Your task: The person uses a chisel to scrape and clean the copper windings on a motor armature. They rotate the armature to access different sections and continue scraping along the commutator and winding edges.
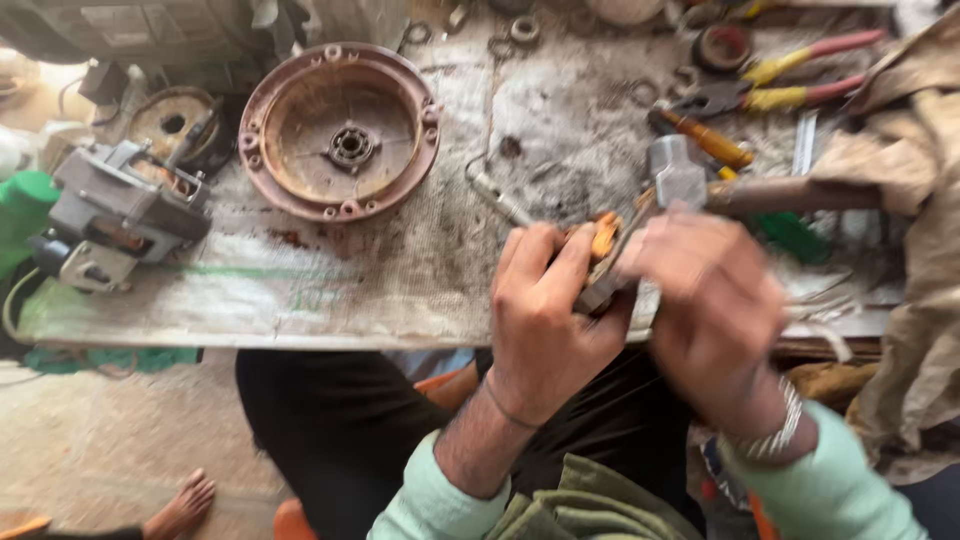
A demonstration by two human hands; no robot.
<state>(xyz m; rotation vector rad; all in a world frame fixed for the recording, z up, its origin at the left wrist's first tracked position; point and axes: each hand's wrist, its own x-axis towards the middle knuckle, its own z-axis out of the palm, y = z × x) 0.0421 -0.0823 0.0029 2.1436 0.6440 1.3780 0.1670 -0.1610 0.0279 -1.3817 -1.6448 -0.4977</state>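
1. Two hands were seen low in the middle of the frame, above the near edge of the workbench [300,300]; the left hand [545,320] was clenched around a small grey metal part [600,290] with an orange piece on it, and the right hand [715,310], blurred, was closed on the same part from the right side.
2. Just beyond the hands, a hammer [690,175] with a wooden handle was laid on the bench, right of centre.
3. At the left edge, a grey motor assembly [115,215] was set.
4. Farther up, left of centre, a round rusty housing [340,130] with a bearing in its middle was placed.
5. At the upper right, pliers [780,85] with red and yellow grips were left.
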